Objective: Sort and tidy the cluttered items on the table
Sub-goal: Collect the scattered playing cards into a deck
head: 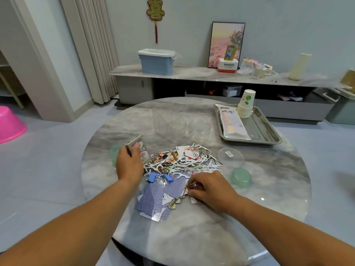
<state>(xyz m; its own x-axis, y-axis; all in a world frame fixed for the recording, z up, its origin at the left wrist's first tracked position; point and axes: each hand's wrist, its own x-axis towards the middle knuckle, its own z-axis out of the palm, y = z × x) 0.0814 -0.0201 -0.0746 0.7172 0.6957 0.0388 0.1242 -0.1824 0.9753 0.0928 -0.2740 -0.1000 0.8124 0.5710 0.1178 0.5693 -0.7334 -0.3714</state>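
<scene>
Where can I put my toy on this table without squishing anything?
The near edge of the table, below the playing cards, is bare. So is the far left, behind the clear holder. The middle pile of cards, floss picks and clips is crowded; the metal tray fills the right.

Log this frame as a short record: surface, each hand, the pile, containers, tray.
surface: round marble table
left hand: grips card box, lifted
right hand: pinches small metal clips at the pile's edge
pile: playing cards, floss picks, blue binder clips
containers: clear organizer, clear jar, green lid
tray: paper cups, packet
</scene>
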